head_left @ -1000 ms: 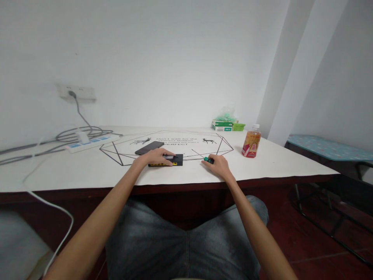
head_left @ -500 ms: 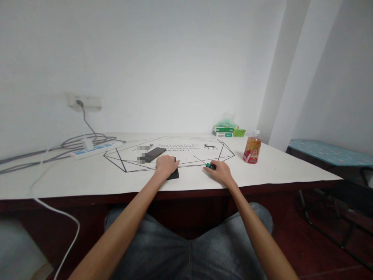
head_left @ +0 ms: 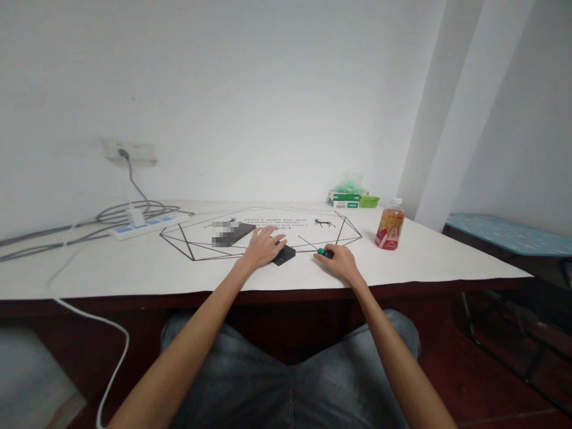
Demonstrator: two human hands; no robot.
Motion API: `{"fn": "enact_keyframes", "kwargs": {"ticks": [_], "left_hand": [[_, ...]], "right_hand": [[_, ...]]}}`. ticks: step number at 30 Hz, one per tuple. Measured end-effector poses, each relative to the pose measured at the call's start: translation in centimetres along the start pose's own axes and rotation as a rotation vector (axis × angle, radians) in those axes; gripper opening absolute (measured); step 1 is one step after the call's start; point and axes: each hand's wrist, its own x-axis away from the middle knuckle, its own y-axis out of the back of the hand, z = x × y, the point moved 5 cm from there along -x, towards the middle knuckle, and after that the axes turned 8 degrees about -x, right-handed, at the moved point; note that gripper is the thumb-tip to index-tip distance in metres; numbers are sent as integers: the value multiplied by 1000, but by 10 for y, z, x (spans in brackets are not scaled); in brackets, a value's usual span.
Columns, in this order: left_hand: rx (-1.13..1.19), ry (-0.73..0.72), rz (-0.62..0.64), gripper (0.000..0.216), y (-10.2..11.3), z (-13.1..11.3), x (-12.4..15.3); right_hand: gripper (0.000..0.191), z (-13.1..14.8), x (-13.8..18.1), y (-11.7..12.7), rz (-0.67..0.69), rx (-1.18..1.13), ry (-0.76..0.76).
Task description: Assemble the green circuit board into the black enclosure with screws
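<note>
My left hand [head_left: 263, 247] lies over the table with its fingers spread, open, its thumb side at a small black box [head_left: 285, 256]. Part of that box is hidden under the hand. My right hand [head_left: 338, 261] is closed around the dark and green handle of a screwdriver [head_left: 322, 252]. The thin shaft points away to the left, towards the middle of the table. Just beyond my left hand lies a dark flat rectangular object [head_left: 240, 233], its left end pixelated.
A drink bottle [head_left: 389, 226] stands to the right on the white table [head_left: 134, 268]. Green-and-white boxes [head_left: 344, 199] sit at the back. On the left are a power strip [head_left: 143, 227] and coiled grey cables [head_left: 107, 214]. A blue-topped table [head_left: 504, 233] stands farther right.
My left hand has opened from a closed grip and spread its fingers. The black box has turned and shows more to the right. My right hand still holds the screwdriver in about the same place.
</note>
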Motion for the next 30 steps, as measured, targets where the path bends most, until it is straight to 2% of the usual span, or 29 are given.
{"fn": "enact_keyframes", "kwargs": {"ticks": [2,5,9,13,17,21,30], "left_hand": [[28,-111,131,44,-13,-2,-1],[5,-73,228,44,-20,-1,0],[-3,104,218,49,-7,0,6],[85,198,211,55,0,-1,10],[98,234,194,54,-1,1,9],[103,235,179,53,-1,1,10],[105,251,183,54,1,0,10]], "right_hand": [[38,2,1,1,3,-7,6],[48,7,2,2,16,-12,28],[56,13,4,3,24,27,62],[50,14,4,0,29,131,85],[43,14,3,-2,5,203,113],[39,18,2,-4,47,243,120],[38,18,4,-2,23,264,42]]}}
